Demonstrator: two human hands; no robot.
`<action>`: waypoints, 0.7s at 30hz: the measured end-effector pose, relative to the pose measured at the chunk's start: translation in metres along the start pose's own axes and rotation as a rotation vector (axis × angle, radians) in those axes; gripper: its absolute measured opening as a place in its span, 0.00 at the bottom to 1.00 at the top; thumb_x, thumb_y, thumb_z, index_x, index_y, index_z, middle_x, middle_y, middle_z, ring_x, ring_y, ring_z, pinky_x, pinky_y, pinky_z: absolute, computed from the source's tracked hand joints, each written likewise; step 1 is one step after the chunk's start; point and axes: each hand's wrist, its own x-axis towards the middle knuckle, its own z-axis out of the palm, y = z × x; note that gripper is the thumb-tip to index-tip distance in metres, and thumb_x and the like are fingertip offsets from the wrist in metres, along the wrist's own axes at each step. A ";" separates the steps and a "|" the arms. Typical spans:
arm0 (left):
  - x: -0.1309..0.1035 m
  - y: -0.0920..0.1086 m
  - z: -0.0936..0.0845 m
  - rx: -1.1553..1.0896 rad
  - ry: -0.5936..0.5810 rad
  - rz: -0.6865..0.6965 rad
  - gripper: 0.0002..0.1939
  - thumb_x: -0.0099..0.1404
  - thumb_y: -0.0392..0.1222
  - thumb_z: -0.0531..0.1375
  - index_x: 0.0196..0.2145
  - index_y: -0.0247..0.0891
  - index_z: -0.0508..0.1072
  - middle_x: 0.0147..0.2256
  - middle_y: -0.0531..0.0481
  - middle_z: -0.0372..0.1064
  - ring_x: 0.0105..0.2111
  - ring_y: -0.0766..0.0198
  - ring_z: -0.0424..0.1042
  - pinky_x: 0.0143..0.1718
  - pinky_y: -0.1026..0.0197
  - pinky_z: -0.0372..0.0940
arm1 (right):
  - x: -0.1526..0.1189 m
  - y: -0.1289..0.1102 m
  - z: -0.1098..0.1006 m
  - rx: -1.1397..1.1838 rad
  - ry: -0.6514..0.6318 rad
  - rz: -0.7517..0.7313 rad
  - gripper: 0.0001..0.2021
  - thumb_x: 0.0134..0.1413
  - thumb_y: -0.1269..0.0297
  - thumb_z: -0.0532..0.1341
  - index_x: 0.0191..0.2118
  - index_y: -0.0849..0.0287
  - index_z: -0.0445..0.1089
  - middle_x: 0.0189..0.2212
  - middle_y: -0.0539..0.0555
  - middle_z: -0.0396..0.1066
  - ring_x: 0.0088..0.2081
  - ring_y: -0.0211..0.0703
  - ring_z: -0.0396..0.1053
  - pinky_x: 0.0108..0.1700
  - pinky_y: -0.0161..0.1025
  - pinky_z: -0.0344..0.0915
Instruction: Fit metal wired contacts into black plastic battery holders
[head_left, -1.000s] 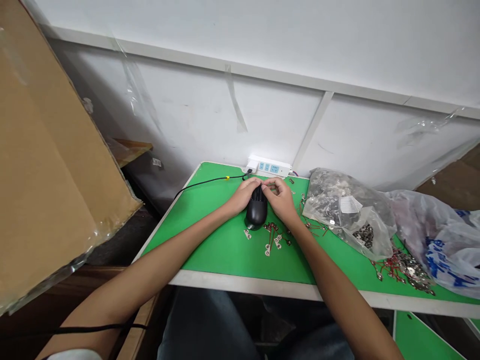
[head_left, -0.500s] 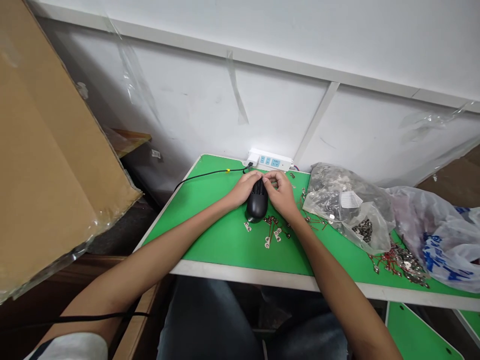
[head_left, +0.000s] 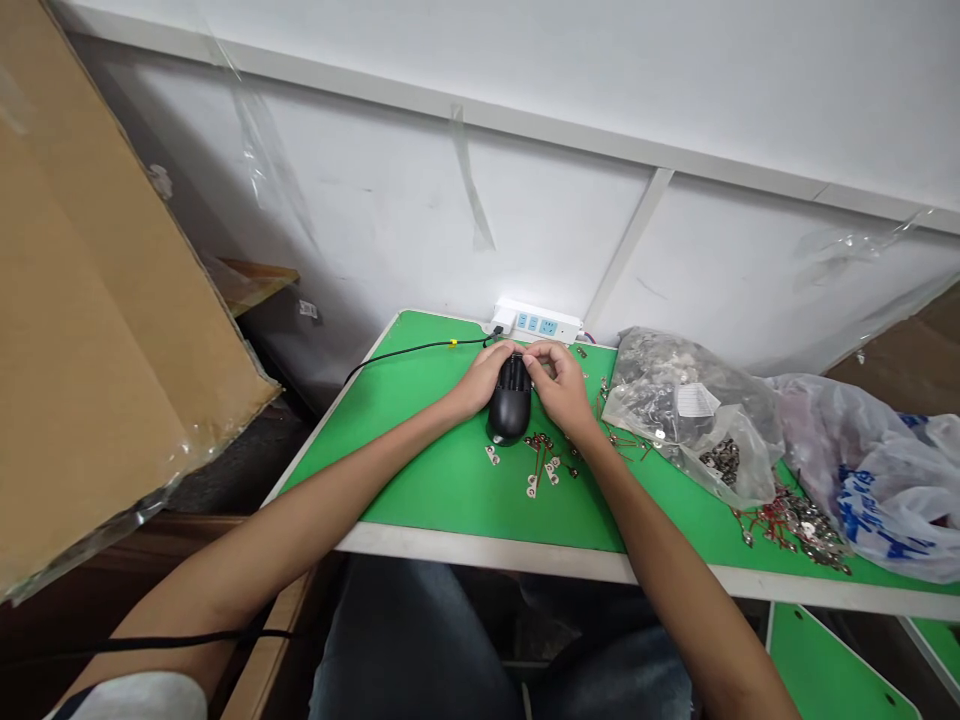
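Observation:
A black rounded plastic housing point(head_left: 509, 413) with a slotted open bay at its far end rests on the green tabletop point(head_left: 427, 480). My left hand point(head_left: 481, 380) is closed around the left side of that far end. From the right, my right hand point(head_left: 557, 384) bends its fingers onto the same end, thumb and forefinger together at the edge. Whether a small part sits between my fingertips is hidden. Just nearer to me lie several small metal contact plates point(head_left: 532, 486), some with red wires.
A white power strip point(head_left: 538, 322) with a plugged-in black cable point(head_left: 420, 349) stands against the wall. Clear bags point(head_left: 694, 400) and a pile of metal parts point(head_left: 806, 525) occupy the right side. A cardboard box point(head_left: 112, 300) rises at left.
The view has shifted very slightly. Both hands stay at the housing's far end, with hardly any visible finger movement.

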 end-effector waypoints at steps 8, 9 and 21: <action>-0.001 -0.004 -0.001 -0.077 -0.008 -0.036 0.29 0.67 0.70 0.60 0.36 0.37 0.77 0.32 0.49 0.73 0.35 0.59 0.71 0.44 0.58 0.67 | 0.000 -0.001 0.002 -0.011 0.009 0.029 0.17 0.64 0.45 0.63 0.42 0.54 0.74 0.45 0.58 0.77 0.49 0.51 0.75 0.48 0.45 0.74; -0.001 -0.004 -0.001 -0.071 -0.008 -0.032 0.30 0.67 0.70 0.60 0.36 0.37 0.76 0.32 0.49 0.73 0.35 0.59 0.71 0.44 0.58 0.67 | -0.001 -0.002 0.002 -0.015 0.016 0.031 0.17 0.64 0.45 0.63 0.42 0.55 0.74 0.45 0.58 0.77 0.48 0.50 0.75 0.47 0.45 0.74; -0.002 -0.002 -0.001 0.017 -0.024 -0.020 0.22 0.65 0.61 0.62 0.36 0.37 0.76 0.36 0.48 0.74 0.42 0.57 0.71 0.50 0.59 0.65 | 0.001 -0.010 -0.005 -0.068 -0.017 0.019 0.12 0.60 0.51 0.67 0.39 0.54 0.79 0.43 0.56 0.79 0.42 0.49 0.75 0.42 0.45 0.73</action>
